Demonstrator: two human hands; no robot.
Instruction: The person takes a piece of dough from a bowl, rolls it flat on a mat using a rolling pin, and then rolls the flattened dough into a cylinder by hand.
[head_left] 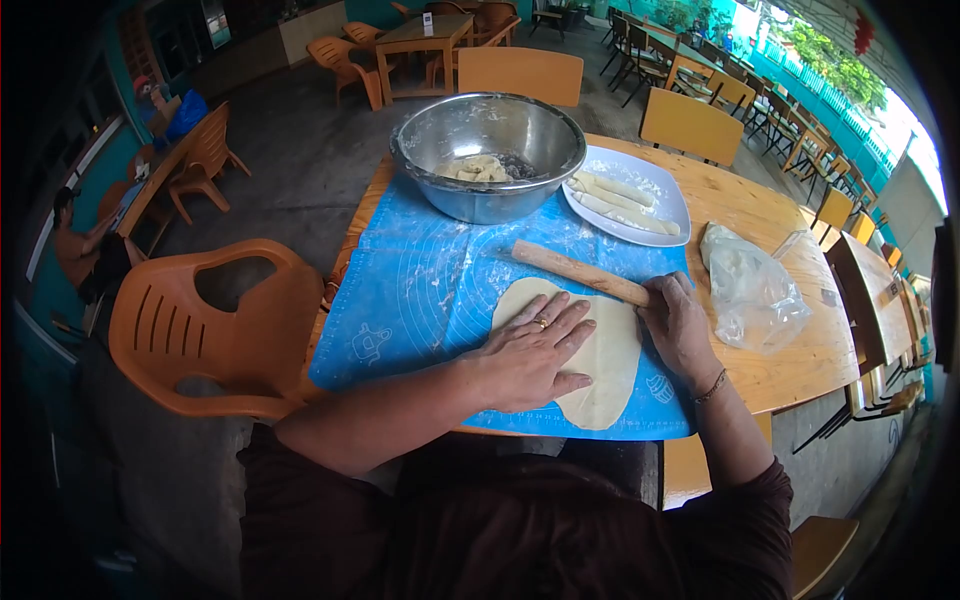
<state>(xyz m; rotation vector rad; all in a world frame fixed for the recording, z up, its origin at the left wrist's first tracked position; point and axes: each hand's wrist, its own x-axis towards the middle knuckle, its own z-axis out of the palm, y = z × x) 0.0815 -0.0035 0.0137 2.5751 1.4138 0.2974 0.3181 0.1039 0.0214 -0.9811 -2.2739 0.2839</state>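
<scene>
A flat oval sheet of dough (608, 375) lies on the blue pastry mat (420, 290). My left hand (535, 345) rests flat on the sheet, fingers spread, a ring on one finger. In my right hand (682, 325) is the right end of a wooden rolling pin (575, 270), which slants across the far edge of the dough. Beyond it stands a steel mixing bowl (480, 205) with a lump of dough (475, 168) inside. Beside the bowl, a white plate (668, 205) carries rolled lengths of dough (610, 200). Flour dusts the mat and both hands.
A crumpled clear plastic bag (755, 290) lies on the wooden table (820, 340) right of the mat. An orange plastic chair (215, 325) stands close at the left. A person (85, 240) sits at the far left. More tables and chairs fill the background.
</scene>
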